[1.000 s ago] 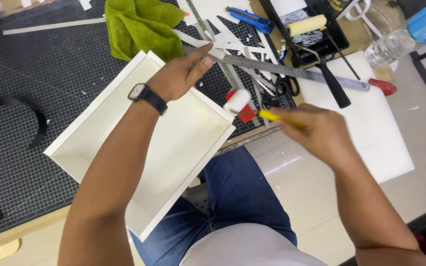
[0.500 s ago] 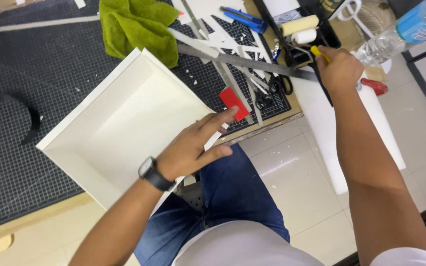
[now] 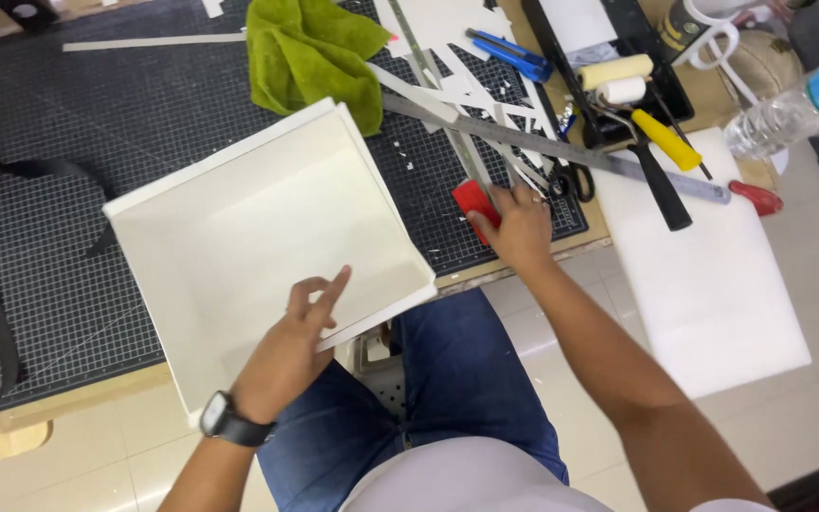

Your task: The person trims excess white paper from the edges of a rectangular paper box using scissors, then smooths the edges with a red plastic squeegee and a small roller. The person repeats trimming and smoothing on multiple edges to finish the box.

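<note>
Your left hand, fingers spread and gripping nothing, rests flat inside the shallow square white foam-board tray at centre-left of the frame, on the dark gridded cutting mat; your right hand, fingers curled down, touches the small red plastic block at mid-frame, though a firm grasp cannot be told; long steel ruler just above; crumpled green cloth at top.

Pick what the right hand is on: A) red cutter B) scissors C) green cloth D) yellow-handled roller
A: the right hand rests its fingers on the red cutter at the mat's edge; the roller, cloth and scissors lie apart from it.
</note>
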